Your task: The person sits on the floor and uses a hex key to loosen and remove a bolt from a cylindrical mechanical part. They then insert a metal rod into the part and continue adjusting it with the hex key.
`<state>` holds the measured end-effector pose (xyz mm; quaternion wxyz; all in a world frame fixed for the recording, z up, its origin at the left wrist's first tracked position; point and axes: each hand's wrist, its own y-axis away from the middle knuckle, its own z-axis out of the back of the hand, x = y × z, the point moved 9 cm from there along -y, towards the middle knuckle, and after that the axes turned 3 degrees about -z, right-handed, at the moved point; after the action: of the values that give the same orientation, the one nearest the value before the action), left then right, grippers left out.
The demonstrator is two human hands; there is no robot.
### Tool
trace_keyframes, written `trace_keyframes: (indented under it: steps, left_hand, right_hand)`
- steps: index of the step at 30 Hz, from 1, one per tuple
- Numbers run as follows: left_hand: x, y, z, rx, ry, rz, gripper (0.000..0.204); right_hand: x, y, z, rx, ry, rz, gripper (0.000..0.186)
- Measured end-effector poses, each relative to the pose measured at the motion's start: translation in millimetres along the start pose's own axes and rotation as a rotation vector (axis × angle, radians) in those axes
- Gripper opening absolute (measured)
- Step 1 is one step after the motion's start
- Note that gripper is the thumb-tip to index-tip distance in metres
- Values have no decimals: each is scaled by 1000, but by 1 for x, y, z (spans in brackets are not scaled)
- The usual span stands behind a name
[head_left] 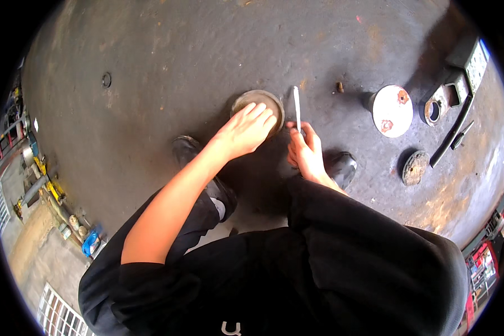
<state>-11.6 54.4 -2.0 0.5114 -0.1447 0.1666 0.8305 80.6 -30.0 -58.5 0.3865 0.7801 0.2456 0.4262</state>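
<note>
My left hand (247, 127) rests over a round dark metal disc (249, 99), its fingers slightly bent and lying on the face, the thumb hidden. Beside it, my right hand (303, 145) grips a slim pale metal tool (296, 102), held with its shaft pointing away from me. A small brown cylindrical piece (340, 87) lies just beyond, to the right. Farther right are a white round plate with rusty patches (393, 111) and a worn oval part (417, 165).
A small ring (107, 79) lies at upper left. Metal brackets (453, 96), a black bar (448, 143) and a small dark tool (462, 136) lie at right. My shoes (343, 168) flank my hands. Yellow equipment (49, 179) and a white grate (57, 311) sit at the left rim.
</note>
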Motion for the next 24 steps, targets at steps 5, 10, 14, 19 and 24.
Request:
trace_keyframes:
  steps: [5, 10, 14, 19, 24]
  left_hand:
    - [4, 17, -16, -7, -114, 72, 14]
    - [13, 31, 6, -237, 147, 204, 16]
    - [21, 21, 46, -461, 288, 216, 20]
    - [88, 24, 92, -680, 390, 578, 16]
    - [133, 45, 105, -731, 295, 749, 15]
  right_hand:
    - [32, -32, -5, -61, 364, 170, 42]
    - [33, -35, -2, -93, 554, 225, 44]
    - [24, -38, 5, -86, 514, 224, 38]
    - [31, -32, -2, -86, 492, 223, 33]
    - [36, -27, 1, -98, 450, 197, 32]
